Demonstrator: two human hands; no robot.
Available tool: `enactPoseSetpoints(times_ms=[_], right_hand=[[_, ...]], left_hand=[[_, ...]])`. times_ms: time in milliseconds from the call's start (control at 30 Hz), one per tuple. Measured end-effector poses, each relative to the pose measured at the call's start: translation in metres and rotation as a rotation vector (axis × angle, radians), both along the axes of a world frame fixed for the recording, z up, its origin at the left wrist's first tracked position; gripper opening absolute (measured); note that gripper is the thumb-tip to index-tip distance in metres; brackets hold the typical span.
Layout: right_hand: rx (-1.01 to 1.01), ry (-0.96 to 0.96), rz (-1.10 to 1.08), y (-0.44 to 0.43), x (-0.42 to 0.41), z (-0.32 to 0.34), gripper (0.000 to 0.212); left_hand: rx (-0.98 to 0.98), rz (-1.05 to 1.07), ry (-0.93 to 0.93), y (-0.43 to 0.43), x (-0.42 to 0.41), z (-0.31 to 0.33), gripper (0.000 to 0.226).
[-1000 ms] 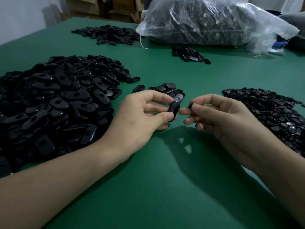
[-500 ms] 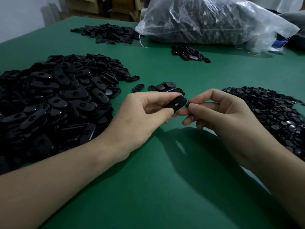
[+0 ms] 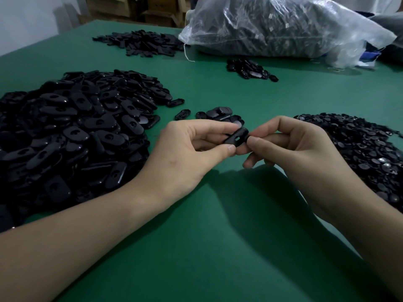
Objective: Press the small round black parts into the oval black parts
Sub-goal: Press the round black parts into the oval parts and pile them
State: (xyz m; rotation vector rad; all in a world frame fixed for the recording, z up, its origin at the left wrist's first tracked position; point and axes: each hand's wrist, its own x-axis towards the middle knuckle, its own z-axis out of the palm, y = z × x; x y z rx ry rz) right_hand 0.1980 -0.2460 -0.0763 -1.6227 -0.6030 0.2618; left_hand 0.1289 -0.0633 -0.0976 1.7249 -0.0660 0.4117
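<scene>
A: Head camera: what lies around the hands?

B: On the green table, a big heap of oval parts spreads on the left, close beside the left forearm. A flatter heap of small round parts lies on the right, and the right forearm hides its near edge. Just beyond the fingers sits a little cluster of ovals, partly hidden by the fingertips.

A: And farther back?

B: A scattered dark pile, a small heap and a bulging clear plastic bag stuffed with dark parts. Cardboard boxes stand past the table's far edge.

A: Any writing?

B: Pale tags show through the bag, but they are too small to read.

A: The hands?

B: They are close together above the table. The left hand pinches the held oval part between thumb and fingers, tilted, with its slot facing up. The right hand has thumb and forefinger pinched together at that oval's right end. The small round part is only a dark sliver between those fingertips, touching the oval. I cannot tell whether it sits in the slot.
</scene>
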Motion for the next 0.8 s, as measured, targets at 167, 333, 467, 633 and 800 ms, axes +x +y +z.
enactPoseSetpoints(times_ms=[167,333,467,633,800], right_hand=[[-0.019,-0.028,-0.006,-0.0012,0.001,-0.0024,0.006],[-0.066,-0.097,-0.012,-0.0013,0.0017,-0.0052,0.004],[-0.088,-0.134,-0.028,-0.0011,0.0008,-0.0064,0.004],[-0.099,-0.136,-0.038,-0.0009,-0.0006,-0.0058,0.005],[-0.124,-0.115,-0.045,0.0004,-0.0029,-0.0036,0.004]], left_hand=[[0.033,0.021,0.02,0.0012,-0.0001,-0.0012,0.031],[0.048,0.002,0.001,0.0007,-0.0003,-0.0012,0.028],[0.051,-0.012,-0.016,0.0011,-0.0005,-0.0017,0.029],[0.061,-0.019,-0.019,0.0017,0.0003,-0.003,0.029],[0.081,0.001,-0.017,0.0024,0.0005,-0.0041,0.029]])
